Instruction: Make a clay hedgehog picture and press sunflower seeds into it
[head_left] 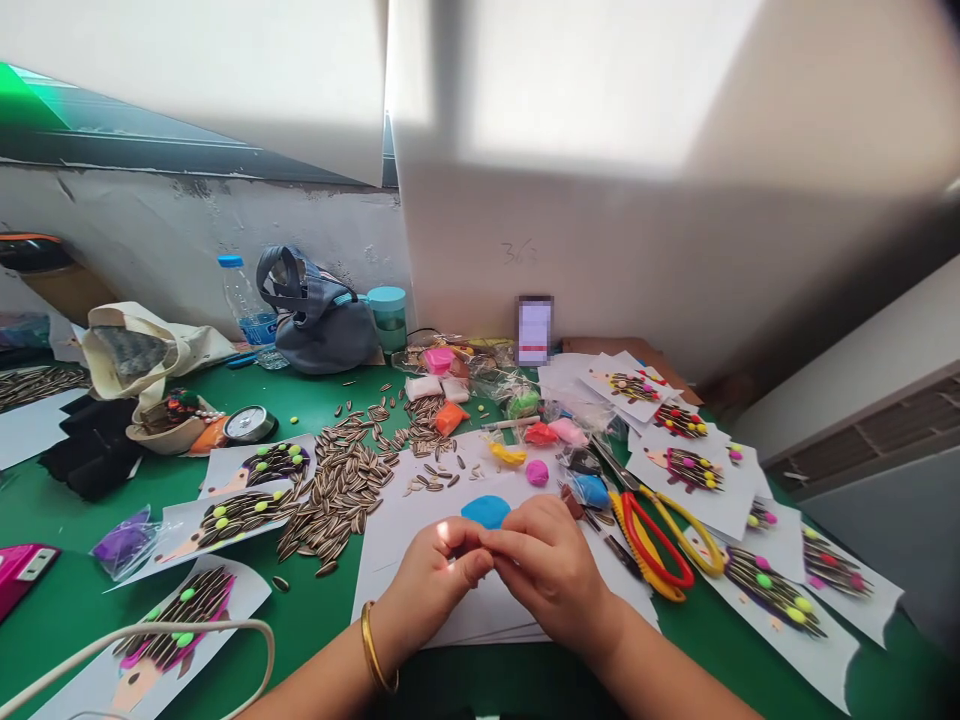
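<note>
My left hand (442,572), with a gold bangle on the wrist, and my right hand (546,565) meet fingertip to fingertip over white paper (397,530). Both are closed in a pinch; whatever lies between the fingertips is too small or hidden to name. Just beyond them a flat blue clay shape (486,511) lies on the paper. Behind it are a yellow clay piece (507,454) and a pink clay ball (537,473). A large heap of striped sunflower seeds (341,490) spreads left of the paper, and a few seeds lie on the sheet.
Red and yellow scissors (660,540) lie right of my right hand. Hedgehog pictures (686,468) cover the right side, and more (176,620) lie at the left beside a white cable (262,640). A bag (326,325), bottle (247,305) and phone (534,330) stand at the back.
</note>
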